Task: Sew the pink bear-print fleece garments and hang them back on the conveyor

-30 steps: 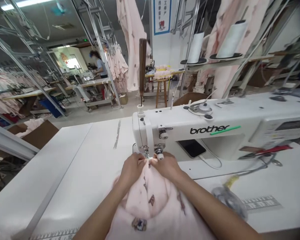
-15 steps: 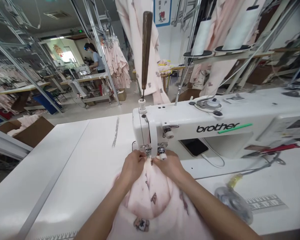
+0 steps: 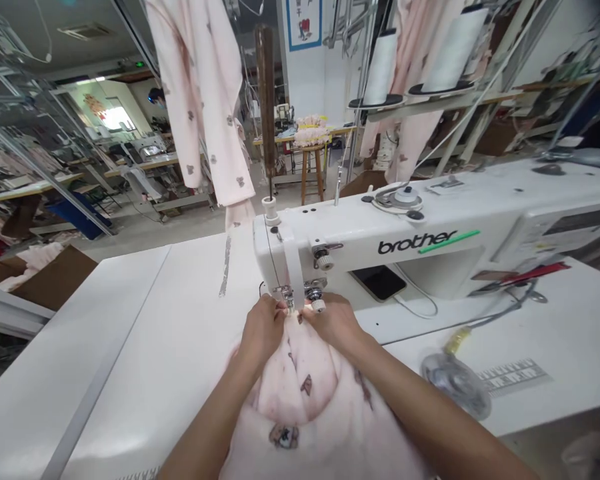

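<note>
Pink printed fabric point(image 3: 300, 393) lay bunched on the white worktop point(image 3: 130, 347), its top edge drawn up to the presser foot point(image 3: 290, 299) of the Brother sewing machine point(image 3: 380, 250). Your left hand point(image 3: 263, 327) and right hand point(image 3: 333, 325) flanked the foot, both sets of fingers point(image 3: 280, 308) pinched together on the cloth. A smartphone point(image 3: 379, 283) lay beneath the machine's arm, red-handled shears point(image 3: 520, 273) lay farther right, and a matching pink garment point(image 3: 195, 100) hung beyond.
</note>
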Demonstrator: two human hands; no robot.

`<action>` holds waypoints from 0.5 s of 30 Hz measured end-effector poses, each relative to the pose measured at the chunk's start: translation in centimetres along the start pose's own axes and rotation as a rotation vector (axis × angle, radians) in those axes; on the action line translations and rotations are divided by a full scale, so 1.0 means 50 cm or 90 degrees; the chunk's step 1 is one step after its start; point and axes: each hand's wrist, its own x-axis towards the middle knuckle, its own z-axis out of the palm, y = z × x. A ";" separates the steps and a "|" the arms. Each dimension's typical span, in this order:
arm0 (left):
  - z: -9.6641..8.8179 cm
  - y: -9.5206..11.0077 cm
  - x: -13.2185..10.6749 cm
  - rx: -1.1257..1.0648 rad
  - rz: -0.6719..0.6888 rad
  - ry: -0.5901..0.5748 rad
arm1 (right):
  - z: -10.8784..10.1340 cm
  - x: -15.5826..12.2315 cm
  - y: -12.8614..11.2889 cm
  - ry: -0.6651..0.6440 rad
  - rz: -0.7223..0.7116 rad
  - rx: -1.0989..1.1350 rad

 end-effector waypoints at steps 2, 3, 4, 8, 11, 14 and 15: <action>0.003 -0.001 0.002 0.012 -0.005 0.007 | -0.001 0.002 0.000 -0.002 0.002 0.009; 0.004 -0.001 0.003 0.017 -0.007 0.010 | -0.002 0.003 0.000 -0.003 0.001 0.012; 0.005 -0.001 0.005 0.021 -0.009 0.013 | -0.003 0.003 -0.001 -0.004 0.000 0.012; 0.008 -0.003 0.009 0.029 -0.002 0.021 | -0.010 0.004 -0.005 0.002 -0.003 -0.012; 0.009 -0.004 0.011 0.036 -0.002 0.031 | -0.011 0.005 -0.008 0.003 -0.003 -0.036; 0.011 -0.004 0.014 0.046 -0.003 0.041 | -0.010 0.006 -0.012 0.000 0.001 -0.054; 0.012 -0.004 0.015 0.049 -0.003 0.044 | -0.010 0.006 -0.012 0.001 0.002 -0.058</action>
